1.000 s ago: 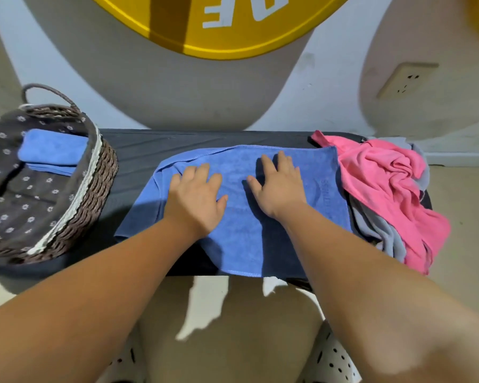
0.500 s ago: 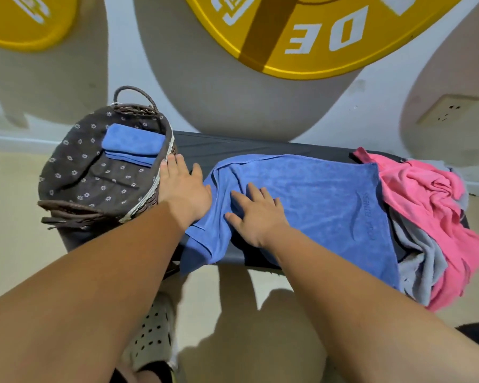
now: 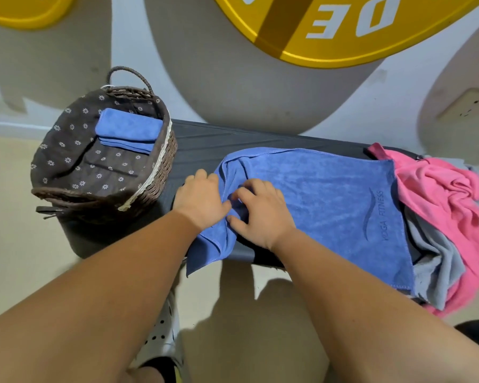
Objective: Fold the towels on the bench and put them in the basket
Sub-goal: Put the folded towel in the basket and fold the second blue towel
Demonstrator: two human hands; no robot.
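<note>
The blue microfibre towel lies spread along the dark padded bench. Its end nearer the brown wicker basket with the flowered lining is rumpled, and one corner droops off the bench edge. My right hand sits on that rumpled end with its fingers curled, pinching a ridge of cloth between thumb and fingertips. My left hand is just on the basket side of it, knuckles up and fingers bent under. I cannot tell whether they have caught the hem or only rest on the bench.

The risk I see is a crooked fold. If I lift from this bunched end with only one layer caught, the corners will not meet and the fold will come out lopsided. The hanging corner could also drag the towel off the bench. The end far from the basket touches the crumpled pink towel and the grey towel under it, so a hard pull may tow those along or tip them off.

Half a second ago my left hand lay flat with its fingertips at the basket's rim, and my right lay spread on the towel. Now both have drawn together and curled, and the end is more gathered. The folded blue towel inside the basket has not moved.
</note>
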